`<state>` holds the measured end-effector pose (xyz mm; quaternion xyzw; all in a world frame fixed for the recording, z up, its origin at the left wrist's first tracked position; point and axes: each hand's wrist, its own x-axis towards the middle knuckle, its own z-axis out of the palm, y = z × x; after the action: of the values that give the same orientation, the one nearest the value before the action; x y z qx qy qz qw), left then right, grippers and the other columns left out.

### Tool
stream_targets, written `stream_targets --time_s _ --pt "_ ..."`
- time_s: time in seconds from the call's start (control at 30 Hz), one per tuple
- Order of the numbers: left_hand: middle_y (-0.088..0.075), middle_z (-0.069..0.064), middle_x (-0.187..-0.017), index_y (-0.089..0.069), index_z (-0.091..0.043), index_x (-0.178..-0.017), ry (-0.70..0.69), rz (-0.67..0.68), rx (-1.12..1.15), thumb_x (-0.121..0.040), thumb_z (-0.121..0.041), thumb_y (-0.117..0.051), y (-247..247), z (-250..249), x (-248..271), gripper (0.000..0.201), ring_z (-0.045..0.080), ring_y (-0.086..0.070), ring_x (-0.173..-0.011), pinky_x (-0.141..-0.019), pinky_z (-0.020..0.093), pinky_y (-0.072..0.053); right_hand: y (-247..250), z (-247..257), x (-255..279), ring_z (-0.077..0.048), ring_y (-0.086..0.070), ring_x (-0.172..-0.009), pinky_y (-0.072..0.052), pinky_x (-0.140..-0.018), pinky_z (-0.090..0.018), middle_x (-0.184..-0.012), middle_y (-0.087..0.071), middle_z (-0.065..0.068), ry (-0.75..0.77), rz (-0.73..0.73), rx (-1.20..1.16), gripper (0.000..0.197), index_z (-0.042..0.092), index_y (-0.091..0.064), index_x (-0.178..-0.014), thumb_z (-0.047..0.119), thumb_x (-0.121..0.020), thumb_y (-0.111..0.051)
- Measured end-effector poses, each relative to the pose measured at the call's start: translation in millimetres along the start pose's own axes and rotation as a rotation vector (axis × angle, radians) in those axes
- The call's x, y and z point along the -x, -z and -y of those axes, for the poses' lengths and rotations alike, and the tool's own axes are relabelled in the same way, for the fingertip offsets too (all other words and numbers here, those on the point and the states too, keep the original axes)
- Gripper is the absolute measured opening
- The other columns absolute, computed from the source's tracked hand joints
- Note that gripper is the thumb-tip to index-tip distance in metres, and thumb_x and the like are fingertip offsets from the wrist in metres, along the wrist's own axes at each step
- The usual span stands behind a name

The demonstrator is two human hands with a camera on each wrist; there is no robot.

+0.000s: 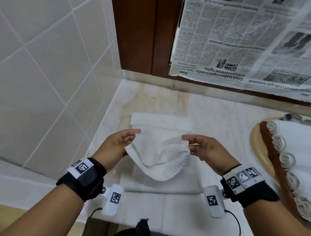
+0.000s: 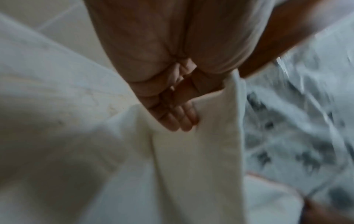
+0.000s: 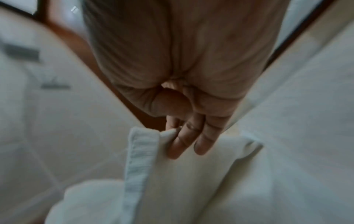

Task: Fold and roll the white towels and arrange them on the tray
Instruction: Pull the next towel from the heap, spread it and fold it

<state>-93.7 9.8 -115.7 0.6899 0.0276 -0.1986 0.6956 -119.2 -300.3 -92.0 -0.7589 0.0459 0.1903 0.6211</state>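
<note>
Step in hand: While the near edge of the towel (image 1: 158, 154) is sagging in the air between them, the two hands are carrying it toward the far edge, so I am judging this to be the folding stage, with rolling not yet begun.
Left hand: the left hand (image 1: 118, 144) is pinching the towel's left corner between thumb and fingers (image 2: 180, 119); the left wrist view is showing cloth draping down from that pinch.
Right hand: the right hand (image 1: 205, 147) is pinching the right corner by the ribbed hem, with its fingers (image 3: 193, 136) lying along the cloth.
Towel position: the far part is lying flat on the desk (image 1: 223, 121), while the near part is hanging lifted between the hands, which are held apart at the towel's width.
Under it: another flat white cloth (image 1: 162, 186) is lying beneath, nearer the person.
Tray: the wooden tray (image 1: 275, 160) is sitting to the right, over the sink rim (image 1: 254, 141), already carrying a row of rolled towels (image 1: 289, 161).
Next move: it is calling for laying both corners down level on the far edge, keeping the hem square, then smoothing before rolling.
Risk: the slack middle is likely bunching if one corner lands first.
</note>
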Motion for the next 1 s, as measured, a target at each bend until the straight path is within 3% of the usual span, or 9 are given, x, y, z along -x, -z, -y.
stream_targets --time_s 0.13,0.3,0.4,0.5,0.6,0.7,0.83,0.9,1.0 --pt "-0.065 0.001 -0.118 -0.065 -0.029 -0.116 -0.202 0.018 -0.493 -0.081 0.008 -0.070 6.3 16.1 -7.0 0.051 0.013 -0.065 -0.101 -0.095 0.030 -0.053 -4.1 -22.3 -11.6 -0.001 -0.060 -0.093 -0.049 -0.095 -0.023 -0.111 -0.058 0.006 0.202 -0.044 0.745 0.052 0.020 -0.060 -0.129 -0.006 -0.084 -0.063" --pt "-0.050 -0.005 -0.103 -0.069 -0.029 -0.089 -0.436 -0.048 -0.829 -0.081 -0.038 -0.061 8.3 8.2 -13.1 0.015 0.016 -0.055 -0.099 -0.091 0.045 -0.048 -7.7 -21.8 -8.1 -0.015 -0.052 -0.089 -0.050 -0.079 -0.035 -0.099 -0.051 0.008 0.375 -0.132 0.967 0.012 0.022 -0.071 -0.094 0.025 -0.082 -0.071" --pt "-0.063 -0.007 -0.113 -0.067 -0.027 -0.100 -0.471 0.020 -0.572 -0.087 -0.028 -0.058 -0.9 -44.3 5.6 0.016 0.018 -0.060 -0.111 -0.096 0.043 -0.049 0.8 18.1 8.3 -0.013 -0.055 -0.092 -0.049 -0.079 -0.035 -0.096 -0.059 0.011 0.455 -0.080 0.723 0.010 0.027 -0.067 -0.081 0.037 -0.080 -0.066" --pt "-0.074 -0.011 -0.096 -0.066 -0.015 -0.101 -0.541 -0.029 -0.178 -0.096 -0.005 -0.049 -18.4 -109.6 20.9 0.021 0.006 -0.068 -0.093 -0.079 0.024 -0.053 7.7 78.7 14.2 -0.008 -0.064 -0.080 -0.052 -0.071 -0.026 -0.084 -0.070 0.011 0.461 -0.068 0.026 0.016 0.030 -0.074 -0.082 0.019 -0.080 -0.062" --pt "-0.073 0.001 -0.093 -0.063 -0.013 -0.103 -0.405 -0.231 -0.014 -0.100 -0.028 -0.053 -20.4 -129.1 -17.4 0.018 0.017 -0.069 -0.082 -0.073 0.035 -0.058 21.9 103.5 -24.9 -0.023 -0.064 -0.080 -0.052 -0.071 -0.034 -0.092 -0.070 -0.010 0.298 -0.320 -0.293 0.017 0.017 -0.069 -0.092 0.012 -0.081 -0.059" --pt "-0.070 0.009 -0.108 -0.063 -0.017 -0.103 -0.097 -0.337 -0.377 -0.086 -0.056 -0.056 -4.8 -98.4 -80.4 0.044 0.031 -0.067 -0.095 -0.088 0.044 -0.054 37.0 73.5 -93.1 -0.026 -0.069 -0.092 -0.054 -0.079 -0.037 -0.102 -0.072 -0.009 -0.018 -0.473 0.164 0.038 0.015 -0.067 -0.103 0.035 -0.071 -0.062" --pt "-0.064 0.012 -0.116 -0.063 -0.009 -0.105 0.354 0.048 -0.916 -0.097 -0.043 -0.054 -1.9 -12.5 -98.7 0.036 0.030 -0.061 -0.103 -0.082 0.029 -0.043 26.1 -5.6 -121.2 -0.034 -0.059 -0.117 -0.048 -0.097 -0.038 -0.135 -0.057 -0.015 -0.374 -0.283 0.606 0.046 0.012 -0.054 -0.135 0.019 -0.090 -0.063" --pt "-0.062 0.009 -0.090 -0.056 -0.014 -0.080 0.394 0.028 -0.776 -0.091 -0.034 -0.064 -1.9 10.0 -91.7 0.024 0.025 -0.060 -0.081 -0.072 0.029 -0.043 18.3 -28.5 -116.8 -0.032 -0.058 -0.114 -0.046 -0.091 -0.035 -0.132 -0.056 -0.013 -0.401 -0.189 0.696 0.041 0.013 -0.052 -0.132 0.017 -0.092 -0.060" --pt "-0.059 0.012 -0.074 -0.051 -0.011 -0.074 0.449 -0.059 -0.461 -0.087 -0.016 -0.067 -2.0 13.3 -93.8 0.021 0.024 -0.059 -0.059 -0.056 0.029 -0.050 22.0 -34.9 -122.4 -0.030 -0.060 -0.097 -0.041 -0.077 -0.030 -0.115 -0.057 -0.008 -0.431 -0.209 0.606 0.032 0.017 -0.056 -0.119 0.026 -0.088 -0.063"
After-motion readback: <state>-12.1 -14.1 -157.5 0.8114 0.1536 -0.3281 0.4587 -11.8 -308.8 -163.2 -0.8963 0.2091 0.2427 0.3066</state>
